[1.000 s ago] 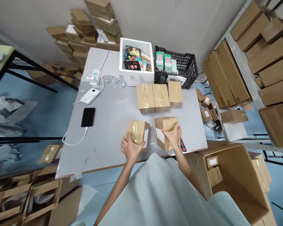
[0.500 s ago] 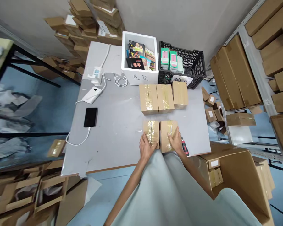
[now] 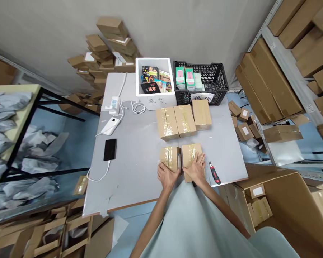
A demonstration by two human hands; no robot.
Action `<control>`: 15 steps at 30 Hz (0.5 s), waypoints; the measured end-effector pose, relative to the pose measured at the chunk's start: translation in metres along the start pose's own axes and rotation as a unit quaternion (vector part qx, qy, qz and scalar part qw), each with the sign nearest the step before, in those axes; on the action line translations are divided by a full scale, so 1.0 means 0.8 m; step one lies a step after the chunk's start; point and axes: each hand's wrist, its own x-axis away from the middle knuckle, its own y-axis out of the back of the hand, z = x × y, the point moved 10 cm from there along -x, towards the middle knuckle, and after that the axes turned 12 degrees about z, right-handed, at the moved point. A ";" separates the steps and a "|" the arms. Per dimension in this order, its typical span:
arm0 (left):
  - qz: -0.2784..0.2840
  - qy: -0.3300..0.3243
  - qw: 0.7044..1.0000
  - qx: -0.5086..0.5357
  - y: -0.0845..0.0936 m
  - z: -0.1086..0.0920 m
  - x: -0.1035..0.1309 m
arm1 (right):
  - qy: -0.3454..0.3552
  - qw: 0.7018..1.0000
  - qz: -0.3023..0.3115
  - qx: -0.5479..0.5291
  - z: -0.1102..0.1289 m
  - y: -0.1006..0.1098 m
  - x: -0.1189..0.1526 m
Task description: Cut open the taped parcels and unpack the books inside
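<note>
The left hand has its grip around a taped box on the desk, the right hand around a second box just beside it.

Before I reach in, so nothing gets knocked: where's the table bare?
The table is widest bare between the black device and the left hand; a smaller patch lies beyond the knife, right of the three boxes. Crowded: far side, with white bin and black crate, and around the right hand and nearer boxes.
</note>
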 end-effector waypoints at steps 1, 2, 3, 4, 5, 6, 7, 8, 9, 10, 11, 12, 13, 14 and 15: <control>0.000 0.000 1.000 0.000 0.007 0.007 -0.001 | -0.003 1.000 0.000 0.002 0.000 0.002 0.000; -0.001 0.003 1.000 -0.001 0.015 0.015 -0.003 | -0.005 1.000 0.000 0.006 0.000 0.004 0.001; -0.005 0.009 1.000 -0.004 0.024 0.025 -0.007 | -0.006 1.000 0.001 0.010 0.000 0.005 0.001; -0.011 0.020 1.000 -0.008 0.034 0.037 -0.012 | -0.007 1.000 0.003 0.015 0.000 0.006 0.002; -0.020 0.036 0.999 -0.012 0.045 0.049 -0.019 | -0.007 1.000 0.008 0.019 -0.001 0.005 0.002; -0.031 0.055 0.998 -0.016 0.058 0.060 -0.029 | -0.006 1.000 0.013 0.023 -0.001 0.004 0.002; -0.042 0.073 0.996 -0.018 0.070 0.069 -0.042 | -0.005 1.000 0.017 0.026 -0.002 0.004 0.002; -0.052 0.095 0.994 -0.018 0.083 0.076 -0.057 | -0.004 0.999 0.021 0.028 -0.002 0.003 0.002; -0.063 0.106 0.992 -0.016 0.097 0.078 -0.075 | -0.003 0.999 0.022 0.030 -0.002 0.003 0.002; -0.068 0.110 0.991 -0.013 0.109 0.076 -0.096 | -0.005 0.999 0.022 0.033 -0.003 0.003 0.002; -0.071 0.117 0.991 -0.008 0.120 0.072 -0.118 | -0.006 0.999 0.021 0.037 -0.003 0.003 0.003; -0.071 0.116 0.991 -0.005 0.131 0.063 -0.142 | -0.007 0.999 0.019 0.041 -0.003 0.004 0.002; -0.070 0.114 0.991 -0.002 0.141 0.051 -0.165 | -0.008 0.999 0.019 0.044 -0.003 0.004 0.002; -0.068 0.105 0.992 -0.001 0.149 0.037 -0.188 | -0.007 0.999 0.019 0.045 -0.003 0.004 0.002; -0.064 0.085 0.994 -0.002 0.156 0.019 -0.210 | -0.006 0.999 0.020 0.044 -0.004 0.004 0.001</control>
